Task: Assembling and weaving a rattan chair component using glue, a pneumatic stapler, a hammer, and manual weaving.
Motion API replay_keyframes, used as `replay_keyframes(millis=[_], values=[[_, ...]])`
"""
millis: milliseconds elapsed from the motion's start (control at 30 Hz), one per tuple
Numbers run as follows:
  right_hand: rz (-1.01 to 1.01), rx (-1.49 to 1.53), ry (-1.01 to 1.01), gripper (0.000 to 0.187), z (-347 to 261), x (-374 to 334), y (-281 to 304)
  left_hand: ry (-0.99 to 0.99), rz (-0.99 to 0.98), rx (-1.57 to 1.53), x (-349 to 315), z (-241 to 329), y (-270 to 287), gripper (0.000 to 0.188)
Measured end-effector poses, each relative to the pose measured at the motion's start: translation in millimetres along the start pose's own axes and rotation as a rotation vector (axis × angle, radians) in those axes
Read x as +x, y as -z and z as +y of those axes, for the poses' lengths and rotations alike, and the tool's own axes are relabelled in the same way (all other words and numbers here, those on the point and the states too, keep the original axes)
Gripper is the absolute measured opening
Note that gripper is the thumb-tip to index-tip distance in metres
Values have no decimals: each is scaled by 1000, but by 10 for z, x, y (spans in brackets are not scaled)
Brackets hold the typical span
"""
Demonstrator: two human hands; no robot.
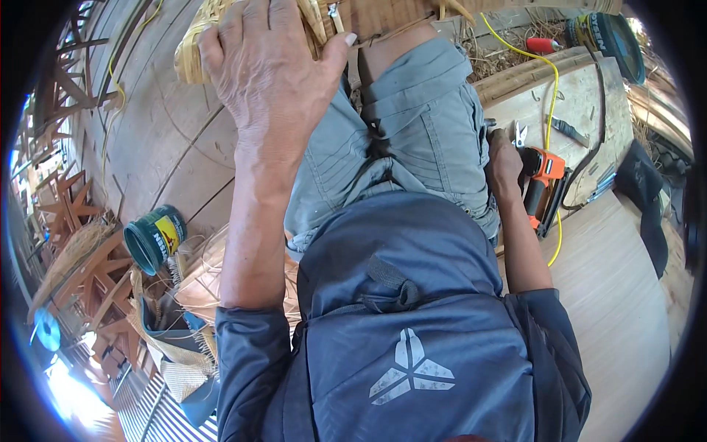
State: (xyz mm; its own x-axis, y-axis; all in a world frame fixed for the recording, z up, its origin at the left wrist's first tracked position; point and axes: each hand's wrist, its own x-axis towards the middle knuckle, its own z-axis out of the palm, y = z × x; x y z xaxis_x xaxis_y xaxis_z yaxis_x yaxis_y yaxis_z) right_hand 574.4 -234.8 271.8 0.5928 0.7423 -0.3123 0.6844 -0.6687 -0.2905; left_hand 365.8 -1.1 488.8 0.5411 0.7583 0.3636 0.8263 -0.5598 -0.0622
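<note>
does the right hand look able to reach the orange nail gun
Likely yes: the right hand is close beside the orange nail gun, with nothing visible blocking between them, though whether its fingers already hold something is unclear.

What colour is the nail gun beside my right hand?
The nail gun is orange and black, seen best in the head view.

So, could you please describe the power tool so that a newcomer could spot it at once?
Start at the person's grey shorts and look right, to the pale boards. There, where the yellow cord passes behind it, sits the power tool. Its orange-and-black body sets it apart from the small silver hand tool above it in the picture.
</note>
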Motion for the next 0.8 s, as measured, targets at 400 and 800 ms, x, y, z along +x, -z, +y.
replay_keyframes(millis=[400, 800], values=[[312, 671, -43, 22, -552, -108, 929, 33, -54, -69, -46, -81, 35, 66], [-255, 425, 591, 58, -1003, 414, 1291, 4, 2, -101, -130, -143, -245, 64]])
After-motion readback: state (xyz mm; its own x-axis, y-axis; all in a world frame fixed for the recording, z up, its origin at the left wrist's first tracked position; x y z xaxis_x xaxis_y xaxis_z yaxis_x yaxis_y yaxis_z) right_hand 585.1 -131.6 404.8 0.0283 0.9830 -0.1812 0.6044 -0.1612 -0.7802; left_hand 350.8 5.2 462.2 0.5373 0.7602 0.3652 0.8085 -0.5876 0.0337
